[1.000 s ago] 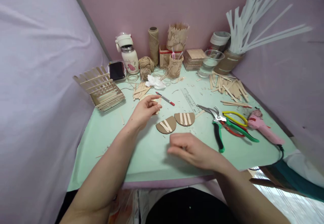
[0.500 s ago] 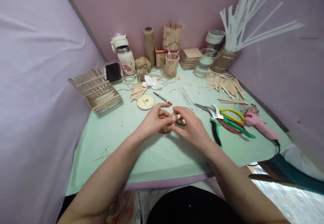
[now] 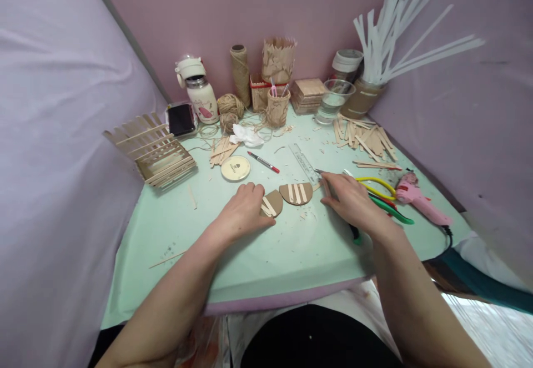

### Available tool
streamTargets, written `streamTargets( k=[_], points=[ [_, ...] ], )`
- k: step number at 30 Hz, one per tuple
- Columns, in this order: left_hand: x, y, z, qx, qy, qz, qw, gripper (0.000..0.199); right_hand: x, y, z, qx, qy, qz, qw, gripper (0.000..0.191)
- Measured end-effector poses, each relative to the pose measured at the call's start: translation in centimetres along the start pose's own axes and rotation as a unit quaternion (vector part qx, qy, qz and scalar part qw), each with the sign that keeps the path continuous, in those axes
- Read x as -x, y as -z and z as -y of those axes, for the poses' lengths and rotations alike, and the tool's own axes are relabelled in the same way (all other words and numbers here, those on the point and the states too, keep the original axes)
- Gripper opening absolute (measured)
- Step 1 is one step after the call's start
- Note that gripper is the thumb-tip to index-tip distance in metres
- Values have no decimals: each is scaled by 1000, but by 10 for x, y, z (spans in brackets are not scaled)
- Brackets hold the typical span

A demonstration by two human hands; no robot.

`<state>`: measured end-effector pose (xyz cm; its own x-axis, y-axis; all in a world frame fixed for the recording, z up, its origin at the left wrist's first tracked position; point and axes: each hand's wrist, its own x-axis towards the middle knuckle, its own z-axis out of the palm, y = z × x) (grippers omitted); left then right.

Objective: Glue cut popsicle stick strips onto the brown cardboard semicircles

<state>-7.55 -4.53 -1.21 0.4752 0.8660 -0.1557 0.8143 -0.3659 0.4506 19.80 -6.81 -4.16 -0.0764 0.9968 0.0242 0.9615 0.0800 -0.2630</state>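
Two half-round brown cardboard pieces lie on the green table near its middle. The right cardboard piece (image 3: 300, 197) carries several short wooden strips. My left hand (image 3: 249, 212) rests over the left part of the other cardboard piece (image 3: 275, 200), fingers bent, thumb along its lower edge. Strips lie on that piece too. Over at the right, my right hand (image 3: 343, 196) is on the pruning shears, covering most of them; their tip and a green handle (image 3: 393, 212) show. How firmly its fingers hold anything is hidden.
A ruler (image 3: 302, 162), a red-capped pen (image 3: 263, 161) and a round lid (image 3: 235, 168) lie beyond my hands. A pink glue gun (image 3: 422, 198) sits right, wooden sticks (image 3: 366, 137) behind it. A stick basket (image 3: 166, 162) stands left; a water cup (image 3: 333, 101) stands at the back.
My hands have parted. The right one has moved right onto the shears; the left one has come down flat at the cardboard. Both half-round pieces are now uncovered. The view has shifted slightly.
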Motion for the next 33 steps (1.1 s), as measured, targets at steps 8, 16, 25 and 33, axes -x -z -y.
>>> streamTargets(
  k=[8, 16, 25, 33],
  points=[
    [-5, 6, 10, -27, -48, 38, 998, 20, 5, 0, 11, -51, 82, -37, 995, 49],
    [-10, 9, 17, 16, -61, 41, 997, 28, 7, 6, 39, -115, 106, -14, 988, 41],
    [-10, 19, 11, 11, -77, 74, 994, 11, 13, -2, 47, -122, 102, -9, 987, 39],
    [-13, 16, 17, 24, -104, 73, 992, 7, 18, -9, 54, -143, 139, -19, 980, 38]
  ],
)
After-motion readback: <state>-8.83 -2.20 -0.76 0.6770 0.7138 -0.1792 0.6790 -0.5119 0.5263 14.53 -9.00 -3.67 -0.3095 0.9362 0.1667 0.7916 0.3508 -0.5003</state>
